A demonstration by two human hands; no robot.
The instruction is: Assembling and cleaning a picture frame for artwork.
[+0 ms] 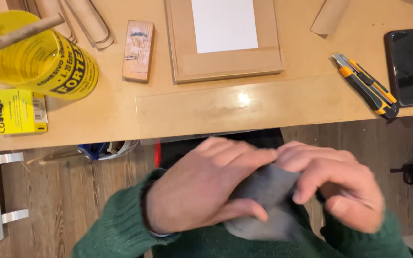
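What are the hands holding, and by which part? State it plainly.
A grey cloth, bunched between both hands: the left hand grips its left side, thumb beneath, and the right hand pinches its upper right edge.

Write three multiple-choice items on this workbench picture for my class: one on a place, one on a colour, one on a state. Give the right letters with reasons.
1. Where does the orange and black utility knife lie?
A. beside the black phone
B. on the floor
C. inside the yellow tub

2. What colour is the soft cloth between the hands?
A. red
B. grey
C. white

3. How do the left hand and right hand stand?
A. both flat on the wooden bench
B. both gripping the cloth
C. both bare of anything

Answers: 1 A, the knife rests on the bench just left of the phone. 2 B, the fabric shows grey. 3 B, fingers of both hands pinch the cloth, below the bench edge.
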